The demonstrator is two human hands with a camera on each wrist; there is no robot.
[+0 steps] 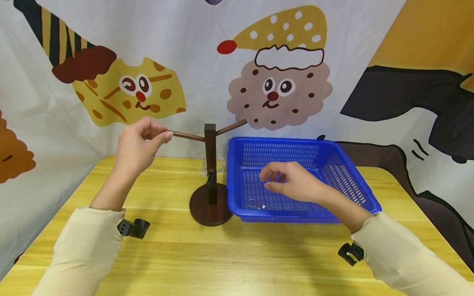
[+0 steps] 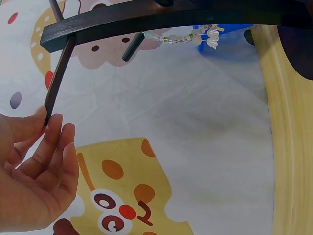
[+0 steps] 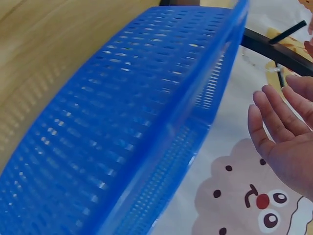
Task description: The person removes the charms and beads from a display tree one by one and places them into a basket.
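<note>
A dark brown wooden stand point(image 1: 209, 173) with a round base and an upright post sits on a yellow wooden table point(image 1: 233, 261); it serves as the landmark here. A thin arm point(image 1: 187, 136) sticks out from the top of the post toward the left, and the person's left hand point(image 1: 137, 148) pinches the tip of that arm between thumb and fingertips point(image 2: 54, 128). A second thin arm point(image 1: 231, 127) slants up to the right of the post. A clear beaded bracelet point(image 1: 220, 164) hangs from a peg just behind the post.

Immediately right of the stand's base lies a blue perforated plastic basket point(image 1: 338, 169). The person's right hand point(image 1: 294, 181) hovers over the basket, fingers loosely relaxed and grasping nothing. Small silver rings point(image 1: 256, 205) lie in the basket's near-left corner, close to the stand's base.
</note>
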